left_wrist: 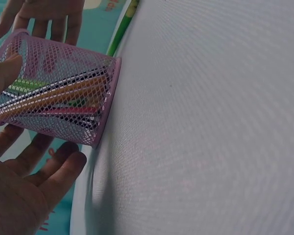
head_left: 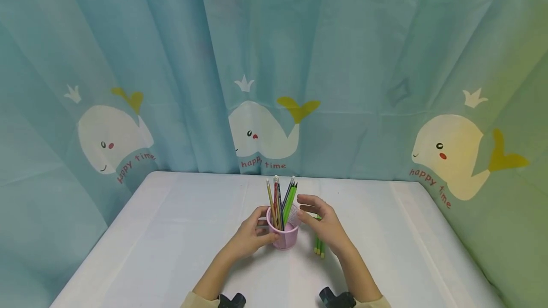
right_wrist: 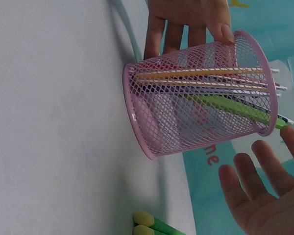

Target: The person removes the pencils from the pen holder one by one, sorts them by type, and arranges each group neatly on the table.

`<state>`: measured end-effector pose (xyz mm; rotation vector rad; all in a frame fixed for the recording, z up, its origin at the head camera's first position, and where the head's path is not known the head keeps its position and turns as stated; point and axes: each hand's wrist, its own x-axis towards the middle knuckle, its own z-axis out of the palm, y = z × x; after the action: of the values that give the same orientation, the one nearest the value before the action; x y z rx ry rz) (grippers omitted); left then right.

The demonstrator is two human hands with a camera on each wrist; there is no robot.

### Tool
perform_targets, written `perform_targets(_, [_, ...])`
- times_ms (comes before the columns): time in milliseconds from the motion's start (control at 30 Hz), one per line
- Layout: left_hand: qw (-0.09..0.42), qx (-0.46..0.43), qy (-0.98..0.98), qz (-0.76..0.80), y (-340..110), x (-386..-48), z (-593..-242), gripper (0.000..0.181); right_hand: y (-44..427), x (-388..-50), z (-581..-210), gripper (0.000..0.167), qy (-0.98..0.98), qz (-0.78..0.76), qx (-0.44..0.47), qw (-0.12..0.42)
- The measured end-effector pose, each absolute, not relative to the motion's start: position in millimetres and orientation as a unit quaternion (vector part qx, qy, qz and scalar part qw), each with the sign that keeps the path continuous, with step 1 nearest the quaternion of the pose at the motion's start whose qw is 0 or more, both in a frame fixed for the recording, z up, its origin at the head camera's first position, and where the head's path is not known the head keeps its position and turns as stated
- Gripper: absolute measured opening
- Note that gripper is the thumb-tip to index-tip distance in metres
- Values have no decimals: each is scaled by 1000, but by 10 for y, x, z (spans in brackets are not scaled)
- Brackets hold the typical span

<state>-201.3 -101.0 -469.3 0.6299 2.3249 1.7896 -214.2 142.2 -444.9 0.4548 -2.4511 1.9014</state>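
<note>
A pink mesh pencil cup stands upright on the table, with several pencils leaning in it: green, red, yellow-brown and dark ones. My left hand holds the cup from its left side, thumb in front and fingers round the back. Just right of the rim, my right hand is spread with nothing held; the right wrist view shows its fingers apart from the mesh wall, one fingertip close to a green pencil's end. Several green pencils lie partly under the right hand.
A white cloth covers the table. Behind it hangs a blue-green curtain printed with white whales. Dark wrist-camera mounts sit on both forearms, low in the head view.
</note>
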Motion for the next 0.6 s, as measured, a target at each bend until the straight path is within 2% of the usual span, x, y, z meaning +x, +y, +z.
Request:
perform_targets(300, [66,219,768,599,-1017,-2019,-4714,69,1373,-2134,-4483,48,-776,596,205,-13])
perform_targets(600, [60,225,781,579,-1030,-2038,-4753,68,1346,-2122,-4510,44,-777,585,232,-15])
